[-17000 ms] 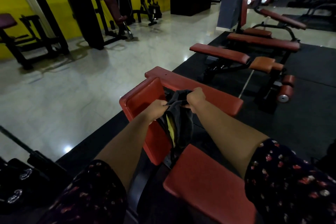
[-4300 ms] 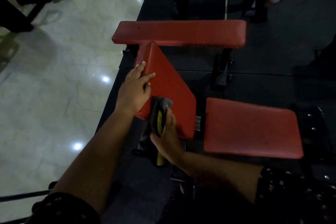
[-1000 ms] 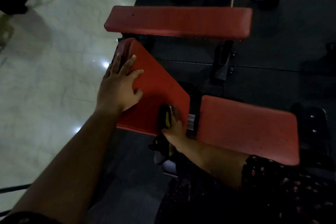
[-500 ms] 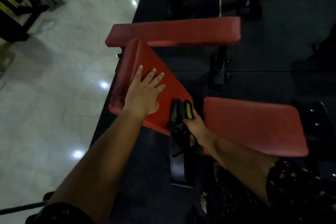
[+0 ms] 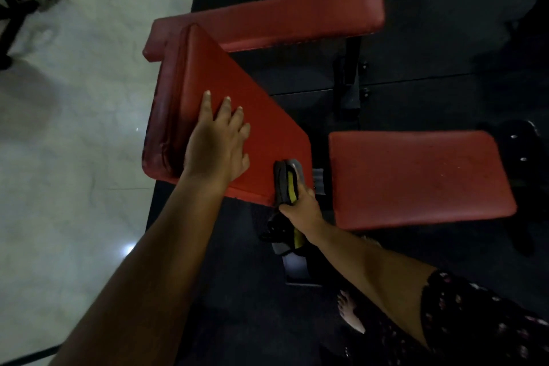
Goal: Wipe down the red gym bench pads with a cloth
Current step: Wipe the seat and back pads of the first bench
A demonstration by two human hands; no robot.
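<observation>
A tilted red back pad (image 5: 237, 89) rises in the middle of the head view. My left hand (image 5: 218, 142) lies flat on it with straight fingers, near its lower left part. My right hand (image 5: 303, 208) grips a grey and yellow cloth (image 5: 286, 181) against the pad's lower right corner; the cloth's tail hangs below my wrist. A flat red seat pad (image 5: 416, 178) lies to the right. A long red bench pad (image 5: 285, 18) runs across behind the back pad.
Pale glossy tiles (image 5: 74, 128) cover the floor on the left and black rubber matting (image 5: 445, 92) the right. The bench's black steel post (image 5: 347, 83) stands behind the seat. My bare foot (image 5: 350, 312) is on the mat below. Dark machine parts (image 5: 17, 9) stand far left.
My left hand has stayed flat on the back pad. The right hand with the cloth has kept to the pad's lower right corner, shifting slightly. The camera has tilted a little downward.
</observation>
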